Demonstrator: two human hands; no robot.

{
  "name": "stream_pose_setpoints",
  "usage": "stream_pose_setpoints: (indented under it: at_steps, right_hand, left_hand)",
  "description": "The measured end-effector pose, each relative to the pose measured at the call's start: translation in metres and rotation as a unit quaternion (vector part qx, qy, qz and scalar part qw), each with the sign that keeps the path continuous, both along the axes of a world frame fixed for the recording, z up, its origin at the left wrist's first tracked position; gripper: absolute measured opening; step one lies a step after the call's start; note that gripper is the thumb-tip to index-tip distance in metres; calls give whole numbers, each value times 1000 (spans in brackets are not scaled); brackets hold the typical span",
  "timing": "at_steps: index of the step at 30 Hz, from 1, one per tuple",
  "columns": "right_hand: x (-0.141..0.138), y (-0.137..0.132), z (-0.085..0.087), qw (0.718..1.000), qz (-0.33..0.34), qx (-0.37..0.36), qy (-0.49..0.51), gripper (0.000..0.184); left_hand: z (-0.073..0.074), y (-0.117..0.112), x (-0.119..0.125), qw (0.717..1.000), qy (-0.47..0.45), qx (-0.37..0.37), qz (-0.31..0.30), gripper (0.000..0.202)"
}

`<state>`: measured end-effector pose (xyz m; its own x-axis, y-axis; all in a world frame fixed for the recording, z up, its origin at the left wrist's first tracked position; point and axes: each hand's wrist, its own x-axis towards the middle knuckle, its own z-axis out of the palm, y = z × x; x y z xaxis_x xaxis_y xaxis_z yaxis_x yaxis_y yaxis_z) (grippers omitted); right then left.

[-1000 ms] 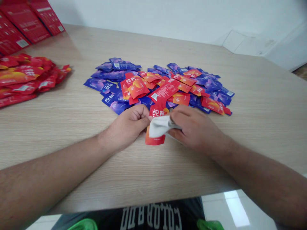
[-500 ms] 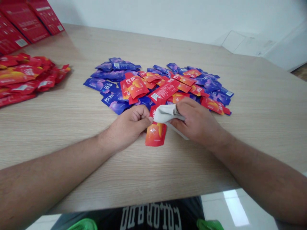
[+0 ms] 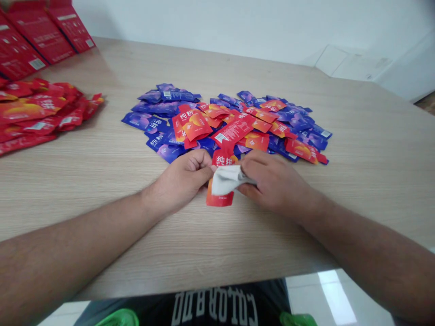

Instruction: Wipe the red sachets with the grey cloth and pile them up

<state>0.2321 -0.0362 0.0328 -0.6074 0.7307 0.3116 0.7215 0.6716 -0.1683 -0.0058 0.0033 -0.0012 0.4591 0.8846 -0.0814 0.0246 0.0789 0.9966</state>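
A red pouch (image 3: 222,159) with an orange fruit print stands out in front of the pile, its printed face toward me. My left hand (image 3: 190,174) pinches its left edge between thumb and fingers. My right hand (image 3: 272,181) is closed on a folded white cloth (image 3: 224,179), which lies across the middle of the pouch and hides part of its print. Just beyond both hands spreads a heap of blue pouches (image 3: 156,106), with several red pouches (image 3: 195,124) on top of its middle.
Another heap of red pouches (image 3: 37,108) lies at the left of the wooden table (image 3: 170,258). Behind that heap stand red printed boxes (image 3: 41,36). A white wall (image 3: 220,27) borders the table's far side. Green chair arms (image 3: 118,318) show at the near edge.
The white cloth in my right hand has moved down the pouch and slightly left, uncovering the white lettering near its top. My left hand keeps its pinch. The view has shifted slightly.
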Motion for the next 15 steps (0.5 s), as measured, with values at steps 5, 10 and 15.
stream_pose_setpoints:
  at_steps: [5,10,15]
  right_hand:
    - [-3,-5,2,998,48,-10,-25,7]
    - [6,11,-1,997,-78,24,13,22]
    - [-7,-3,-1,997,60,-4,-40,8]
  left_hand:
    - [1,-2,1,1000,-20,-5,1,23]
    - [2,-1,1,1000,-5,-14,-8,25]
    - [-2,-2,2,998,-34,-39,17,29]
